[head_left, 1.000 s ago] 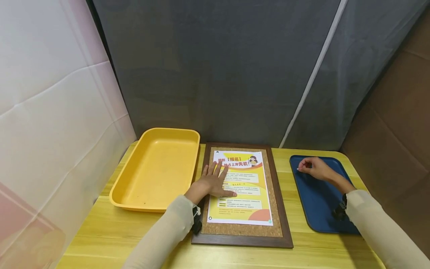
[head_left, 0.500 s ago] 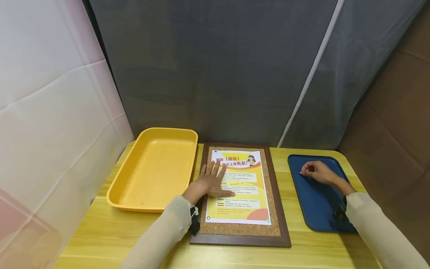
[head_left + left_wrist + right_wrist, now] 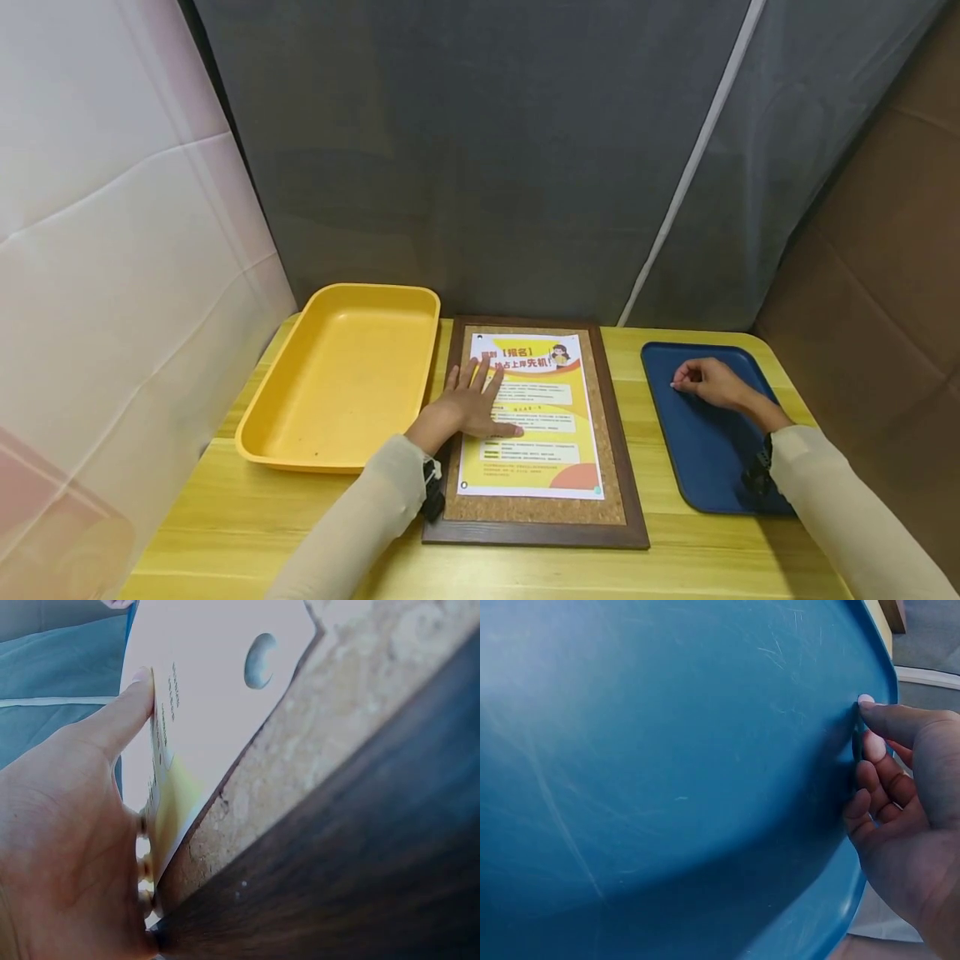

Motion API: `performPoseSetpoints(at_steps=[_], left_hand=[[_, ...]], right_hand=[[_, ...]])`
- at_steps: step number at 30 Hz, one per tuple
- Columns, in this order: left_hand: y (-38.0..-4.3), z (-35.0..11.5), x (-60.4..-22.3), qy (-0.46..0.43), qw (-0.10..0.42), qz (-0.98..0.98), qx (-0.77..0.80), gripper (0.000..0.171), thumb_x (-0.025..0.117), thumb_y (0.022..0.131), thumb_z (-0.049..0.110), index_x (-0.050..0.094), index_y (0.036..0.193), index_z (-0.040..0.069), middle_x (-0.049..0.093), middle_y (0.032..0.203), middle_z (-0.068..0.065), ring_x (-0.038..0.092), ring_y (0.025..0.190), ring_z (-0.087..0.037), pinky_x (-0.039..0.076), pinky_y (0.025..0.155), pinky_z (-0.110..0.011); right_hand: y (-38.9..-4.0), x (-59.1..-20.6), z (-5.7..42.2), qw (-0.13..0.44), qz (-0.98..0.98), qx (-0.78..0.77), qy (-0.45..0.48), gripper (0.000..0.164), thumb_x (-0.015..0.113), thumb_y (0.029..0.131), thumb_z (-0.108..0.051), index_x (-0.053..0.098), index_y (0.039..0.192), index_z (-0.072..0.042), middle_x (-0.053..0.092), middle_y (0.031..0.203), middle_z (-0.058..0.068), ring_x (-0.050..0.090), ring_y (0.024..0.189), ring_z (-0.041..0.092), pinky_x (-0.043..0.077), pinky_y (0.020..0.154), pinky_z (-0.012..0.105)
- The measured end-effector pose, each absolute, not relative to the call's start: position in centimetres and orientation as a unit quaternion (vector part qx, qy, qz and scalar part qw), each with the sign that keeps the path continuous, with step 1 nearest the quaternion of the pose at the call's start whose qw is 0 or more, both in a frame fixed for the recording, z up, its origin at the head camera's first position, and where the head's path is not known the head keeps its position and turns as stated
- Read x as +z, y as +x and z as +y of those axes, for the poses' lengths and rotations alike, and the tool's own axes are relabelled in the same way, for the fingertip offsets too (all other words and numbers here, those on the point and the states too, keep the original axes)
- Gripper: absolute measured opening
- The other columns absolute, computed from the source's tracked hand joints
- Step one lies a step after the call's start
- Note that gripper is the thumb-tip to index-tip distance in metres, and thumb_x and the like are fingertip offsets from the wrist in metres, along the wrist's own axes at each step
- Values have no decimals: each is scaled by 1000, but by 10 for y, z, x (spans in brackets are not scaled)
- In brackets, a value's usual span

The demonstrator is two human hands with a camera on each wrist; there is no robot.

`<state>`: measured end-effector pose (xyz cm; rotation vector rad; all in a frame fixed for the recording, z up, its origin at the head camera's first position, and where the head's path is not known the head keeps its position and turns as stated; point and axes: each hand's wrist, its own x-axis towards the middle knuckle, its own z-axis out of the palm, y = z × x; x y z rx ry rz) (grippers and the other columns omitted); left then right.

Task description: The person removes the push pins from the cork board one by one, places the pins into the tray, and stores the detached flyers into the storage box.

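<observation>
My left hand (image 3: 474, 408) lies with spread fingers on a yellow and white printed poster (image 3: 536, 479), pressing it against a cork board (image 3: 540, 510) in a dark brown frame. A shiny round thumbtack (image 3: 260, 660) sits near one corner of the poster in the left wrist view; a dark dot marks its top left corner in the head view. Over the far left part of a blue tray (image 3: 712, 467), my right hand (image 3: 708, 383) has its thumb and curled fingers close together at the surface. A thin dark shape shows by the fingertips; whether it is a held thing or shadow is unclear.
A deep yellow tray (image 3: 345, 392) stands left of the cork board on the wooden table (image 3: 525, 575). Dark grey cloth (image 3: 480, 167) hangs behind, with a pale wall sheet (image 3: 135, 250) on the left and a brown one (image 3: 892, 275) on the right.
My right hand has shifted slightly right and down over the blue tray, then held still. The left hand stays put on the poster. The head view has moved a little.
</observation>
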<state>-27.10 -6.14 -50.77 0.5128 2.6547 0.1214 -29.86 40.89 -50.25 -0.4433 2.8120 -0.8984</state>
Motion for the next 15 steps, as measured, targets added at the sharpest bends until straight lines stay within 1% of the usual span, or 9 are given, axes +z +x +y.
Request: performPoseSetpoints(at_steps=[3,5,10,15], left_hand=[[-272,-61,-509,186,214,958,44,123,54,88,86,-8,171,19,-25,174,-10,-20,162,-34,-13,127,-59],[-274,-62,-513,184,219,957,42,124,53,88,87,-10,170,20,-27,173,-8,-23,161,-33,-15,127,-59],[-275,-62,-516,180,221,957,43,126,54,86,89,-12,170,21,-29,172,-7,-23,160,-33,-15,126,-60],[-275,-62,-515,181,212,959,47,127,54,85,90,-9,171,21,-27,173,-9,-22,161,-34,-14,126,-61]], right_hand=[[-297,-501,408,78,939,-302,-144,7,71,101,-6,71,95,-2,65,84,2,55,76,16,45,68,25],[-297,-500,407,76,939,-304,-144,6,71,100,-5,71,96,-1,66,85,4,56,76,15,45,68,25],[-297,-495,403,69,936,-311,-151,7,71,99,-3,70,99,4,68,87,7,57,76,14,48,67,25],[-299,-490,396,57,939,-306,-147,6,70,100,-4,71,102,1,68,89,6,59,78,15,49,68,26]])
